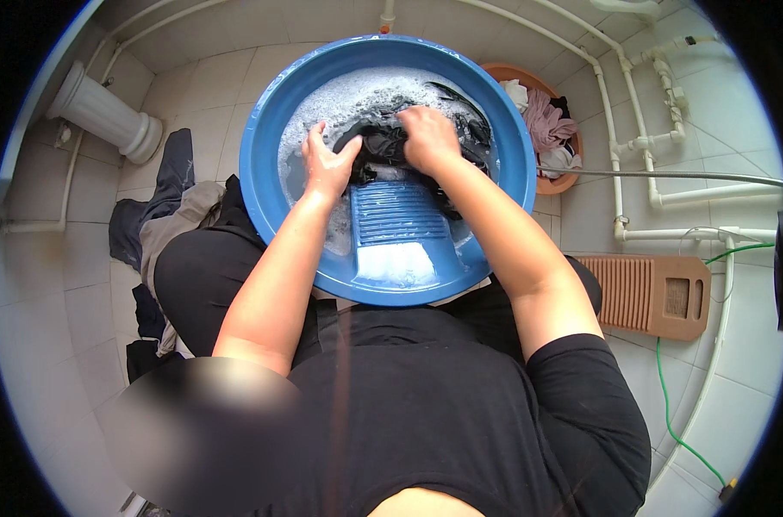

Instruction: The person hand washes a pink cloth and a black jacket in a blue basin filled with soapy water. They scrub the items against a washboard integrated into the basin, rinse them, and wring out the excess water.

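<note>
A round blue basin with foamy water stands in front of me. Its built-in ribbed washboard slopes down toward the water. Wet black cloth lies bunched at the top of the ribs and spreads into the suds on the right. My left hand is open at the cloth's left side, fingers spread upward and thumb by its edge. Over on the right, my right hand is closed on the black cloth, its fingertips partly hidden and a little blurred.
An orange tub of clothes stands behind the basin at right. A brown washboard lies by my right knee, near a green cord and white pipes. Dark and beige clothes lie on the floor at left, near a white pedestal.
</note>
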Demonstrator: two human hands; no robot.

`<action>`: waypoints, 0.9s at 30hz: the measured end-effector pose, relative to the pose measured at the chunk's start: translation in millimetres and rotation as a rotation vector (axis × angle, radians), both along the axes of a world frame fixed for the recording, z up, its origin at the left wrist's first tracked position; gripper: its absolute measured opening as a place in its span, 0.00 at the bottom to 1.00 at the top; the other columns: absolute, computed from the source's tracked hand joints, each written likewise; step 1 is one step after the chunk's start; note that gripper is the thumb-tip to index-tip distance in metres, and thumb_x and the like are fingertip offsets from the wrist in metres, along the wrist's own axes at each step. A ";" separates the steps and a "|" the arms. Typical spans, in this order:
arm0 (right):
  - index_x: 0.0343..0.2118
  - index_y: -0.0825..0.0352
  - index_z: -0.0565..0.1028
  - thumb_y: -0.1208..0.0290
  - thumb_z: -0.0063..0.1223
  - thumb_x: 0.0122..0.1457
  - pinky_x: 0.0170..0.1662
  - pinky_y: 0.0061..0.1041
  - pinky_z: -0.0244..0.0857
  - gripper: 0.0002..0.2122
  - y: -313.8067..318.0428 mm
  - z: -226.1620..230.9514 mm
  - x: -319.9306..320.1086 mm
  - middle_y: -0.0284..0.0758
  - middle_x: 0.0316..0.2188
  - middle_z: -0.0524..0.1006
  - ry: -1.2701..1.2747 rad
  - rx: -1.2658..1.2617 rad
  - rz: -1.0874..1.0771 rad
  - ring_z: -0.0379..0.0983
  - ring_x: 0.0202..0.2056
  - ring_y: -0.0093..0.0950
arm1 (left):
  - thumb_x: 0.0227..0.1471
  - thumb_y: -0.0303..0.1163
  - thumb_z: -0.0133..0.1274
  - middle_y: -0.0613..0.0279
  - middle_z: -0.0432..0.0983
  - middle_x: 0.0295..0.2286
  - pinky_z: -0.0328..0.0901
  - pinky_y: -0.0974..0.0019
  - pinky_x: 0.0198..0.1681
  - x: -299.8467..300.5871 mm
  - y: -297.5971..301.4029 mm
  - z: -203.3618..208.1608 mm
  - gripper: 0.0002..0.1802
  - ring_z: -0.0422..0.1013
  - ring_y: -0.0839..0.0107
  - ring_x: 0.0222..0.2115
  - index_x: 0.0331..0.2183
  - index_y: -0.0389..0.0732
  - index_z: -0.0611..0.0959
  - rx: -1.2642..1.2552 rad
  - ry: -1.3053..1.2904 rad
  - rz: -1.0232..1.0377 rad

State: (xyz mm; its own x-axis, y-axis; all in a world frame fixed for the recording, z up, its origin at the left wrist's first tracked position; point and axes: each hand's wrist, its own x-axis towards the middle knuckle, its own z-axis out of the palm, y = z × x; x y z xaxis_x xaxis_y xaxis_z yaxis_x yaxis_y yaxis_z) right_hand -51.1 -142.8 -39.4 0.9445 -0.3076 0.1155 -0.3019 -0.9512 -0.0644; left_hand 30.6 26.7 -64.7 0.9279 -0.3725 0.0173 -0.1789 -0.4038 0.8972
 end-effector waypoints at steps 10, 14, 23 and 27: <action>0.51 0.55 0.67 0.52 0.53 0.49 0.49 0.40 0.59 0.26 -3.7 -24.1 -5.3 0.39 0.48 0.66 0.193 0.163 -0.411 0.62 0.51 0.36 | 0.45 0.37 0.52 0.48 0.61 0.51 0.58 0.60 0.53 16.6 10.7 -16.8 0.35 0.62 0.54 0.51 0.55 0.48 0.62 0.592 0.315 -0.196; 0.50 0.58 0.68 0.62 0.53 0.48 0.48 0.34 0.59 0.23 17.7 -32.1 -20.1 0.35 0.49 0.66 0.361 -0.042 -0.093 0.62 0.51 0.34 | 0.44 0.39 0.55 0.45 0.66 0.48 0.58 0.62 0.52 16.3 -2.2 -58.1 0.36 0.64 0.57 0.49 0.54 0.37 0.63 0.026 0.440 -0.111; 0.54 0.50 0.63 0.75 0.46 0.46 0.45 0.32 0.65 0.28 17.7 -28.2 -39.3 0.39 0.45 0.69 0.023 0.305 -0.188 0.69 0.44 0.38 | 0.53 0.40 0.48 0.55 0.63 0.49 0.58 0.63 0.50 -16.1 -14.8 -8.0 0.32 0.63 0.64 0.48 0.55 0.37 0.59 -0.673 0.936 -0.097; 0.40 0.58 0.74 0.78 0.43 0.42 0.45 0.29 0.65 0.19 49.5 0.0 -37.8 0.38 0.38 0.74 -0.427 0.804 0.096 0.71 0.40 0.37 | 0.56 0.54 0.35 0.60 0.70 0.43 0.62 0.59 0.46 -23.2 -19.5 -8.7 0.28 0.67 0.65 0.43 0.48 0.44 0.70 -0.771 1.359 -0.250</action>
State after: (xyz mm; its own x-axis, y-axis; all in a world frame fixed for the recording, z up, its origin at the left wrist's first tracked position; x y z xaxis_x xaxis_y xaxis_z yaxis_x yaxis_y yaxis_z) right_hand -88.9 -93.3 -39.4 0.8966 -0.3684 0.2456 -0.0221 -0.5912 -0.8062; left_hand 7.4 7.2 -73.3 0.3277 -0.8066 -0.4919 0.9064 0.1216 0.4045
